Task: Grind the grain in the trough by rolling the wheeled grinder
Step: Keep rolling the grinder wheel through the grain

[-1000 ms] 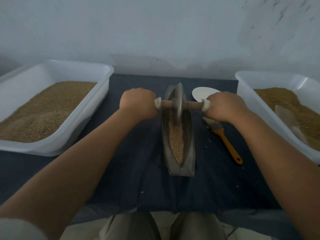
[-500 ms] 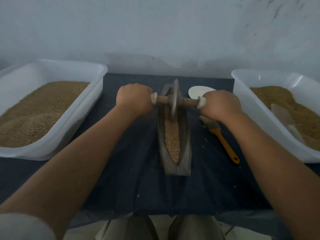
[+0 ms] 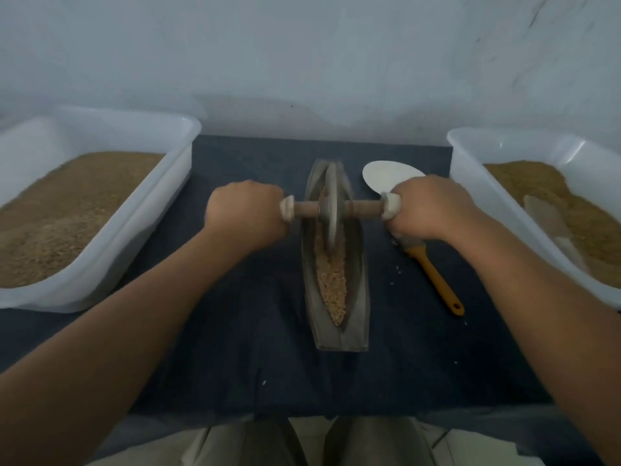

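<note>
Both of my hands grip the wheeled grinder [image 3: 331, 210] by its wooden axle: my left hand [image 3: 247, 213] is curled tight round the left end, my right hand [image 3: 428, 208] round the right end. The wheel stands upright in the far half of the trough [image 3: 356, 297], resting in the grain [image 3: 332, 284]. The trough lies lengthwise before me on a dark cloth [image 3: 235, 331]. A left tub [image 3: 141, 237] and a right tub [image 3: 470, 169], both white, hold brown grain. Right of the trough lie an orange-handled brush [image 3: 433, 274] and a white scoop [image 3: 386, 176], both partly hidden behind my right hand.
</note>
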Demonstrator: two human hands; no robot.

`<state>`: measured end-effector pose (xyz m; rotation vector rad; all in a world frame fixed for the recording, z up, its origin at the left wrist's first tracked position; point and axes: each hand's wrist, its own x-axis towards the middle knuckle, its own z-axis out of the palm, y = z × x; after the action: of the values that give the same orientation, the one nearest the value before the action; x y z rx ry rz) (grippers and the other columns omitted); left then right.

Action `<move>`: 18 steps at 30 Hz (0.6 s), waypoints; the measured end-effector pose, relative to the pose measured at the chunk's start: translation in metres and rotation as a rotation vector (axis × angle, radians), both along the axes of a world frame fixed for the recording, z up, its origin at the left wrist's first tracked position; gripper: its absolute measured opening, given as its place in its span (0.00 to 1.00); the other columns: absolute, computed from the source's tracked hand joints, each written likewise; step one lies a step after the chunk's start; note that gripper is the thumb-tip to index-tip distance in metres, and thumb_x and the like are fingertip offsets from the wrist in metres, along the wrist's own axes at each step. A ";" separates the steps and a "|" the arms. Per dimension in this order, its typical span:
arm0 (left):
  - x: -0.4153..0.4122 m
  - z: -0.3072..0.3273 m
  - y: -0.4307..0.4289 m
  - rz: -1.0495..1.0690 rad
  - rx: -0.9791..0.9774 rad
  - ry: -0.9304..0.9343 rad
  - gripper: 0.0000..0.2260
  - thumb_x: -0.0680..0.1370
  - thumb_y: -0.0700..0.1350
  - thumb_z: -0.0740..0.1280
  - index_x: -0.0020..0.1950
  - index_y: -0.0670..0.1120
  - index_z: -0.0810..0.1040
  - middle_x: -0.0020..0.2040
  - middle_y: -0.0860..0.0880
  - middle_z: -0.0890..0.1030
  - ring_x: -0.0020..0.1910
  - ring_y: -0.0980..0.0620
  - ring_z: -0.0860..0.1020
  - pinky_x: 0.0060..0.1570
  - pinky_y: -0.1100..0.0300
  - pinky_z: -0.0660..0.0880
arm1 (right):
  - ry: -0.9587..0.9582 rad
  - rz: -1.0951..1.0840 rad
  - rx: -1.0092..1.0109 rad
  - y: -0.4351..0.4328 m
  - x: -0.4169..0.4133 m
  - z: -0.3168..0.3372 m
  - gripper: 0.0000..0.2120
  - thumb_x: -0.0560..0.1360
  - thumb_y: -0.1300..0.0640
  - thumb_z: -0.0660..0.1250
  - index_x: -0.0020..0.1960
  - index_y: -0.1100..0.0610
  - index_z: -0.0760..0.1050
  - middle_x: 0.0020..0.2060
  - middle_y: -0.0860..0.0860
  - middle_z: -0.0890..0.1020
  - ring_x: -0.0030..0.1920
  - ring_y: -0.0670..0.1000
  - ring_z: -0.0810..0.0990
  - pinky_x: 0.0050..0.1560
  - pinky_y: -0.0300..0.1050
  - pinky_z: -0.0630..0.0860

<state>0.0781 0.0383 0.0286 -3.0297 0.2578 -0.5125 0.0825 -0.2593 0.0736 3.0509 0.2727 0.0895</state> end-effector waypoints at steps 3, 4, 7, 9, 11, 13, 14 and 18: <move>0.034 0.020 -0.009 0.016 -0.024 0.038 0.18 0.75 0.62 0.62 0.35 0.50 0.72 0.34 0.52 0.75 0.34 0.45 0.74 0.37 0.54 0.71 | -0.110 -0.049 0.002 0.010 0.024 -0.002 0.11 0.72 0.44 0.64 0.38 0.50 0.73 0.34 0.47 0.78 0.34 0.49 0.73 0.33 0.45 0.68; 0.035 0.024 -0.011 0.008 -0.006 0.047 0.19 0.76 0.64 0.62 0.35 0.51 0.73 0.34 0.52 0.74 0.34 0.45 0.74 0.38 0.54 0.71 | -0.103 -0.056 0.004 0.011 0.024 -0.002 0.10 0.73 0.44 0.64 0.39 0.51 0.73 0.35 0.47 0.77 0.34 0.50 0.73 0.34 0.46 0.68; 0.007 0.021 -0.008 -0.032 0.068 0.045 0.12 0.76 0.57 0.63 0.37 0.51 0.75 0.33 0.54 0.74 0.30 0.49 0.72 0.33 0.57 0.68 | 0.090 -0.035 -0.002 0.002 0.002 -0.002 0.08 0.71 0.47 0.66 0.38 0.51 0.75 0.33 0.48 0.78 0.33 0.50 0.76 0.31 0.45 0.69; -0.033 0.010 0.002 -0.099 0.111 -0.043 0.11 0.73 0.56 0.64 0.33 0.53 0.70 0.29 0.55 0.71 0.25 0.53 0.68 0.28 0.62 0.61 | 0.308 0.012 0.088 -0.011 -0.026 0.001 0.06 0.68 0.45 0.70 0.38 0.47 0.79 0.31 0.48 0.81 0.31 0.47 0.80 0.31 0.45 0.70; -0.067 0.005 0.012 -0.162 0.103 -0.156 0.16 0.71 0.59 0.64 0.31 0.55 0.61 0.25 0.57 0.65 0.22 0.56 0.61 0.27 0.65 0.53 | 0.435 0.065 0.177 -0.016 -0.054 0.009 0.07 0.65 0.41 0.72 0.42 0.34 0.78 0.34 0.37 0.82 0.34 0.39 0.81 0.31 0.42 0.70; -0.071 0.002 0.018 -0.167 0.079 -0.178 0.18 0.72 0.60 0.63 0.31 0.55 0.58 0.25 0.57 0.63 0.22 0.57 0.59 0.28 0.65 0.52 | 0.423 0.102 0.185 -0.017 -0.059 0.010 0.09 0.66 0.40 0.73 0.43 0.29 0.75 0.35 0.31 0.80 0.35 0.37 0.80 0.31 0.42 0.69; -0.065 -0.001 0.017 -0.144 0.069 -0.127 0.17 0.73 0.60 0.64 0.32 0.55 0.60 0.26 0.56 0.65 0.22 0.56 0.61 0.28 0.64 0.54 | 0.367 0.098 0.155 -0.016 -0.052 0.007 0.06 0.67 0.41 0.73 0.42 0.32 0.77 0.34 0.35 0.81 0.34 0.42 0.81 0.31 0.43 0.69; -0.004 0.004 0.000 0.001 0.026 -0.007 0.12 0.75 0.56 0.64 0.35 0.52 0.71 0.32 0.54 0.74 0.28 0.50 0.70 0.32 0.58 0.66 | -0.069 0.011 0.035 -0.002 -0.005 -0.010 0.11 0.72 0.44 0.67 0.36 0.49 0.75 0.30 0.46 0.77 0.31 0.47 0.73 0.30 0.43 0.65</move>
<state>0.0745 0.0386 0.0330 -3.0022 0.2611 -0.5150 0.0772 -0.2609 0.0641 3.0741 0.2858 0.2015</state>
